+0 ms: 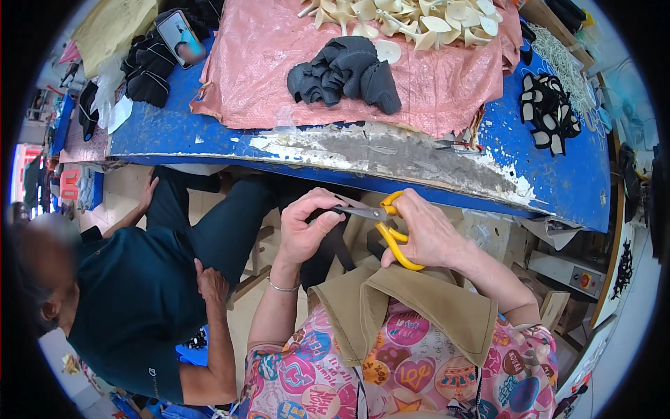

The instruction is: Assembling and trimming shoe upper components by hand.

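Observation:
My right hand [434, 234] grips a pair of scissors [382, 214] by its yellow handles, above my lap. The grey blades point left, toward my left hand [307, 222]. That hand is closed in a pinch, thumb against fingers, right at the blade tips. A small dark bit shows at its fingertips, too small to name. On the table beyond lies a pile of dark grey, curved foam-like pieces [342, 73], resting on a pink woven plastic sheet [244, 70]. Many cream-coloured plastic parts with stems [433, 24] are heaped behind it.
The blue table [188, 143] has a worn front edge. A bundle of black pieces with pale pads [548, 108] and white cord [558, 52] lie at right. At far left stands a phone [180, 38] by black items. A co-worker in a dark shirt [132, 293] sits at my left.

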A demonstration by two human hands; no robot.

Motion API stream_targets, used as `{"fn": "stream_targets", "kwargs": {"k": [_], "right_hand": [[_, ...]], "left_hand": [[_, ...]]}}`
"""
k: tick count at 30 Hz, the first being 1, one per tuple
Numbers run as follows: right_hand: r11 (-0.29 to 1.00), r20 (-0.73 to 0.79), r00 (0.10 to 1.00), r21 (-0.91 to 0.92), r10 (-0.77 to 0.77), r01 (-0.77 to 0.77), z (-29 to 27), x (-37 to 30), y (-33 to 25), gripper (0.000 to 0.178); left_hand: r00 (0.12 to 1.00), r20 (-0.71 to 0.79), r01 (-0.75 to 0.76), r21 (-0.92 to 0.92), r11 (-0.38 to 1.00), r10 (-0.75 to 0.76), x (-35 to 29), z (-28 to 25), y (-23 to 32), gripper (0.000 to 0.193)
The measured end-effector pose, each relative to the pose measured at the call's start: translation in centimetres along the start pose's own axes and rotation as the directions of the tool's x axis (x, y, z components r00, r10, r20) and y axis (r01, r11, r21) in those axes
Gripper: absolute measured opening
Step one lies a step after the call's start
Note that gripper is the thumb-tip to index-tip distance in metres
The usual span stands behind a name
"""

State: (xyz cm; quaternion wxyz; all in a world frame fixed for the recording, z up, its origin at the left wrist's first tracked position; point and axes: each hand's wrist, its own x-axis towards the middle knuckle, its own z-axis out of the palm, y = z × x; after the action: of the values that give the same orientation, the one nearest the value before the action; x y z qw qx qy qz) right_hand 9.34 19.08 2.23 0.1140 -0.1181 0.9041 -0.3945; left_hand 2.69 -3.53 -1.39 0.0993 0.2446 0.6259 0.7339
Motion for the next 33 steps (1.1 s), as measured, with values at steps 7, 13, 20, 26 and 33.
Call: {"fn": "stream_targets", "kwargs": {"k": [7,13,20,26,33], "right_hand": [[0.997,0.064,0.998,-0.069,-0.022,0.026,0.1,0.1,0.3,0.082],[0.988,0.108,0.993,-0.147,0.054,-0.038,0.7,-0.1,0.8,0.074],[0.947,0.247,0.915,-0.044,0.319,-0.318,1.1,0.3,2.0,0.06],[0.853,0.341,0.939,0.479,0.038,-0.209,-1.0,-1.6,1.7,0.037],[0.59,0.664,0.721,0.668,-0.197,-0.454,-1.2,-1.7,2.7,0.042]], "left_hand": [[0.999,0.024,0.026,0.047,0.999,-0.027,-0.3,-0.1,-0.1,0.01],[0.998,0.064,0.015,0.083,0.996,-0.02,-0.7,-0.1,-1.0,0.009],[0.985,0.0,0.172,0.05,0.984,-0.172,-1.8,0.4,-2.1,0.01],[0.998,0.044,-0.046,0.187,0.981,0.038,-0.9,-0.3,-1.6,0.013],[0.975,0.012,-0.213,0.315,0.925,0.22,0.3,0.2,-0.6,0.017]]}}
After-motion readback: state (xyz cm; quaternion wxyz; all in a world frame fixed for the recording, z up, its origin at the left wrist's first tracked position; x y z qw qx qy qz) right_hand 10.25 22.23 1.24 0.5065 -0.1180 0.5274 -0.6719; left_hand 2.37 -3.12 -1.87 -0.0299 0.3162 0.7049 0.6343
